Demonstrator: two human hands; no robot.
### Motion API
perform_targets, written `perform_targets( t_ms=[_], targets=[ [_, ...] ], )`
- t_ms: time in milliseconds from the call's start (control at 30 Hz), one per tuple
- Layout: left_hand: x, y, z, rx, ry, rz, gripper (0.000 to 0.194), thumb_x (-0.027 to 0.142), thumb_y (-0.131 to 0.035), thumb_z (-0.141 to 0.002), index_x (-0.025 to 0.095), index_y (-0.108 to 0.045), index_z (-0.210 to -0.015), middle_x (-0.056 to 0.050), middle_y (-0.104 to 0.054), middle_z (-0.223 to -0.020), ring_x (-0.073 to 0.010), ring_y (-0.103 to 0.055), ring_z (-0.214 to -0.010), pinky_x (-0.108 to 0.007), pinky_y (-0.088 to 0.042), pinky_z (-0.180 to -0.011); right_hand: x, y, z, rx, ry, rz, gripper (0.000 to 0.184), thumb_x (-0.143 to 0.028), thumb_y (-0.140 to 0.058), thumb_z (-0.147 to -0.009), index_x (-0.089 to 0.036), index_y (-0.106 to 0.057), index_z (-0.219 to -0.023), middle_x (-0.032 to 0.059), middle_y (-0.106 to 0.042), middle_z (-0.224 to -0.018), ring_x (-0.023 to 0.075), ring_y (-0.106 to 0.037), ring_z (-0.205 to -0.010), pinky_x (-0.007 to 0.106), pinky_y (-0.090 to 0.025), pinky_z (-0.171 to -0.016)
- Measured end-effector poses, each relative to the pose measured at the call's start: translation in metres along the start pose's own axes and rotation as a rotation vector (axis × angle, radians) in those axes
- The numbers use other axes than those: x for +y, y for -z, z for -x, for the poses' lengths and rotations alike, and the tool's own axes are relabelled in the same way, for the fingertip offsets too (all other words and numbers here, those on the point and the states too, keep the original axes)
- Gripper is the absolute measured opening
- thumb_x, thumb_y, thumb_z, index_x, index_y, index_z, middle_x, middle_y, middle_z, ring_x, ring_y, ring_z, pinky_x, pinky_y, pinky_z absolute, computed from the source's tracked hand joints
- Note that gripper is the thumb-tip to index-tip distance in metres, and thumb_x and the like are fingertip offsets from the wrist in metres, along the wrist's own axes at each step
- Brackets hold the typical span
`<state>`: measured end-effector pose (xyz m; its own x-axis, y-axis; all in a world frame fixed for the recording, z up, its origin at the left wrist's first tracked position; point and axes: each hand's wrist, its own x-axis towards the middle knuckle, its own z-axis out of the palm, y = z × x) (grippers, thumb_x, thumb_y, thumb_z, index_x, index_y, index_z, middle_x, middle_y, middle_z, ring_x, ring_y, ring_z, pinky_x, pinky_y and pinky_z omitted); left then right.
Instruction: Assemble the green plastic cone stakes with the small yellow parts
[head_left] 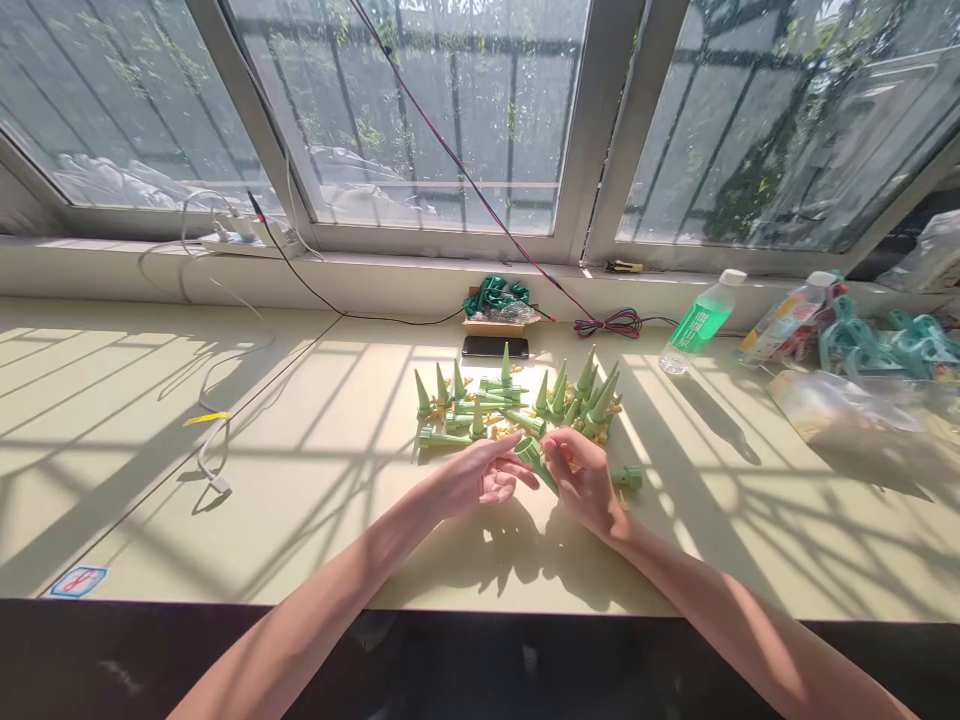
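My right hand (581, 480) is closed around a hollow green plastic spike (531, 455), its open round end facing up and to the left. The spike's narrow end runs down behind the right fingers. My left hand (491, 470) is open beside it, fingers spread, with the thumb tip close to the rim; whether they touch I cannot tell. Just beyond my hands sits a group of similar green spikes (600, 400), several standing point up and others lying flat. Small yellow-orange pieces (504, 430) are scattered among them. Another green spike (628, 478) lies right of my right hand.
Behind the spikes are a dark phone (495, 346) and a small box (501, 325) with green items. A green-labelled bottle (701, 322), another bottle (787, 320) and plastic bags (847, 405) stand at right. Cables (214, 440) lie left; a power strip (247, 240) sits on the sill.
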<state>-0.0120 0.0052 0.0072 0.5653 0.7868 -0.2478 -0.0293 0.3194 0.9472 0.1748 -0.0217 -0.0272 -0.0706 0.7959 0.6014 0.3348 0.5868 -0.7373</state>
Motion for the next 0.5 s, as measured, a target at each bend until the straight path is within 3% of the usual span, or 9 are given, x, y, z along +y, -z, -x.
perform_targets(
  t_ms=[100, 167, 300, 500],
  targets=[
    [-0.001, 0.0006, -0.0013, -0.121, 0.151, 0.172, 0.041, 0.056, -0.067, -0.087, 0.016, -0.062, -0.087, -0.004, -0.066, -0.07, -0.0049, -0.041, -0.043, -0.019, -0.027, -0.041, 0.0005, -0.0008, 0.001, 0.003, 0.031, 0.031, 0.029, -0.038, -0.048, -0.103, -0.02, -0.06, -0.083, 0.0011, -0.058, -0.069, 0.0138, -0.053, -0.058, 0.028, -0.044, -0.055],
    [-0.0015, 0.0014, -0.0024, -0.12, 0.17, 0.207, 0.043, 0.057, -0.064, -0.088, 0.015, -0.06, -0.085, -0.006, -0.067, -0.073, -0.0043, -0.04, -0.043, -0.019, -0.024, -0.04, 0.0013, -0.0016, 0.002, 0.019, 0.037, 0.033, 0.028, -0.035, -0.048, -0.103, -0.02, -0.06, -0.083, 0.001, -0.058, -0.07, 0.0134, -0.053, -0.059, 0.027, -0.044, -0.056],
    [-0.0025, 0.0031, -0.0036, -0.131, 0.196, 0.169, 0.06, 0.069, -0.054, -0.089, 0.012, -0.063, -0.076, -0.01, -0.068, -0.071, -0.0047, -0.04, -0.039, -0.02, -0.018, -0.037, 0.0019, -0.0022, 0.0033, 0.076, 0.027, 0.044, 0.025, -0.033, -0.05, -0.102, -0.02, -0.061, -0.083, 0.0015, -0.06, -0.072, 0.0142, -0.055, -0.062, 0.028, -0.046, -0.058],
    [-0.0017, 0.0026, -0.0008, -0.331, 0.242, 0.13, 0.078, 0.078, -0.039, -0.089, 0.009, -0.074, -0.079, -0.014, -0.07, -0.072, -0.0066, -0.04, -0.037, -0.024, -0.017, -0.035, -0.0029, -0.0004, 0.0019, 0.064, 0.065, 0.036, 0.021, -0.03, -0.052, -0.101, -0.021, -0.063, -0.085, 0.0029, -0.063, -0.074, 0.0165, -0.058, -0.067, 0.03, -0.047, -0.062]
  ],
)
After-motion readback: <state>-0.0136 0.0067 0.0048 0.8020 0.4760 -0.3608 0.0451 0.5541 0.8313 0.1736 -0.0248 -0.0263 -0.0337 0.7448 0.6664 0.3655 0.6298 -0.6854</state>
